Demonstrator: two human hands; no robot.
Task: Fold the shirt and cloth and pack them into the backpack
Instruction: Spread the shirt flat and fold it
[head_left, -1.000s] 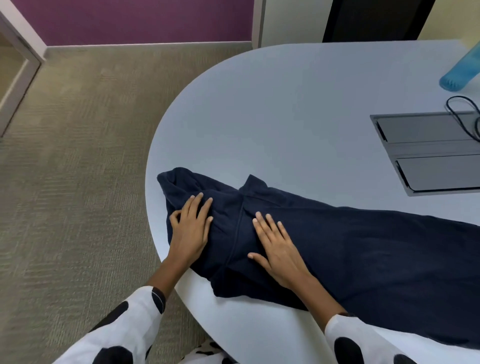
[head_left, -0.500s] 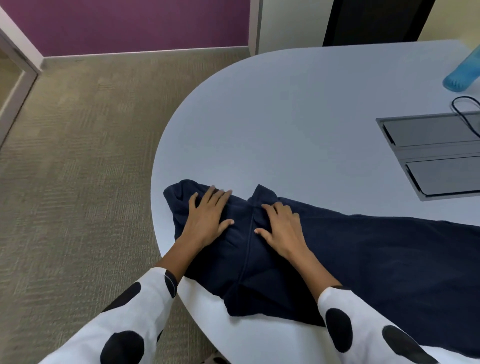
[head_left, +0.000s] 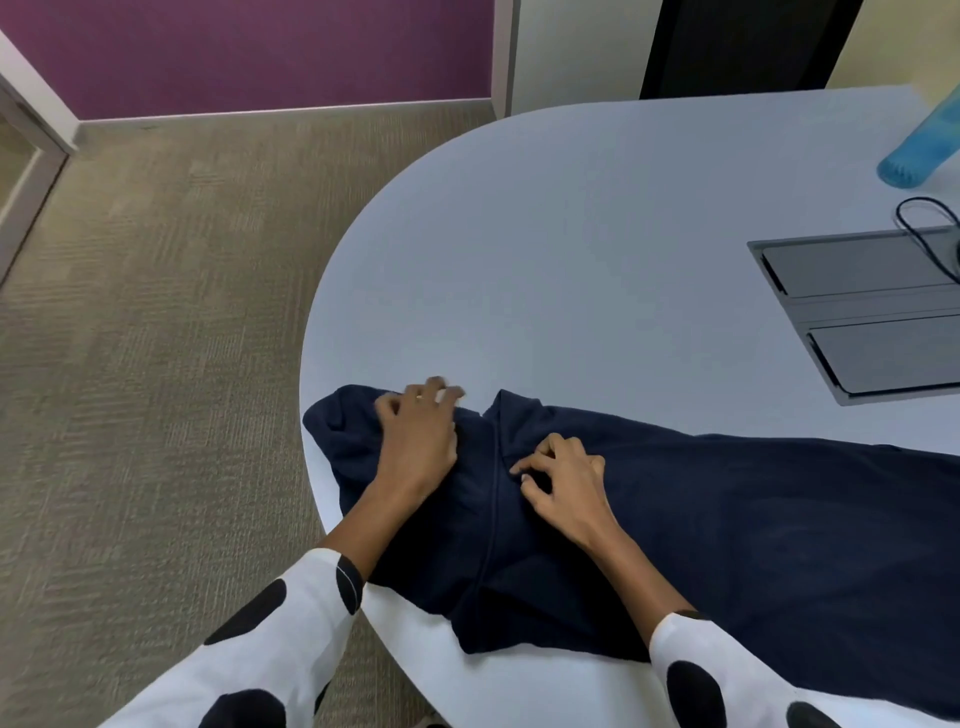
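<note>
Pale grey-blue table (head_left: 597, 249) w/ a rounded end fills the right of the head view; beige carpet (head_left: 156, 364) and a purple wall (head_left: 260, 47) sit to the left and back. Dark navy shirt (head_left: 727, 530) lies across the near edge of the table, long and partly folded, running off the frame at right, w/ a seam down the middle btwn both hands. Left hand (head_left: 415, 441) rests on the left end of the shirt, fingers reaching past its far edge; fingertips are motion-blurred, so can't tell if they're pinching fabric or just pressing. Right hand (head_left: 566, 483) sits just right of the seam, fingers curled and bunched into the cloth, appears to be pinching a bit of fabric. Both sleeves are white w/ black spots. Far right: a grey recessed panel (head_left: 872, 317) in the tabletop, a black cable loop (head_left: 930, 228) over it, and a blue bottle (head_left: 919, 150) at the edge. No backpack in view, and no second cloth that I can pick out. Judged step: folding the shirt, early in the task. Next move prob. needs a firm pinch on the left end, then lifting it over toward the right w/o dragging the shirt off the table edge.
</note>
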